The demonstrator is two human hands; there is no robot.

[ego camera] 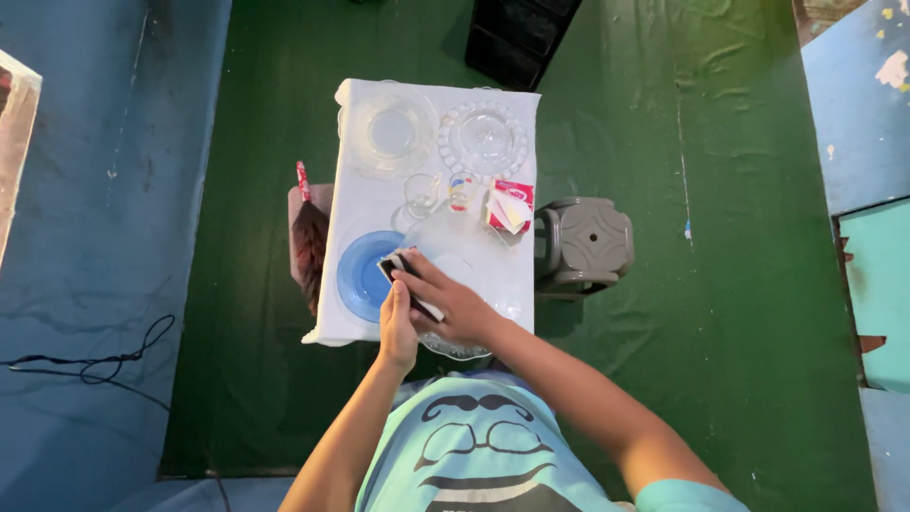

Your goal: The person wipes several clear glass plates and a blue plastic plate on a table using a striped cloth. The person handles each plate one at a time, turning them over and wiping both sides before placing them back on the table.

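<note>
Two clear glass plates are sitting side by side at the far end of the white-covered table, with a blue plate lying near its left edge. A red-and-white packet is resting by the right edge, a grey plastic stool is standing just beside the table on green flooring, and a red-handled brush is lying on the left.

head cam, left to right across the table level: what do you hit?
Black cable on the floor → feather duster → blue plate → red packet → grey plastic stool.
</note>
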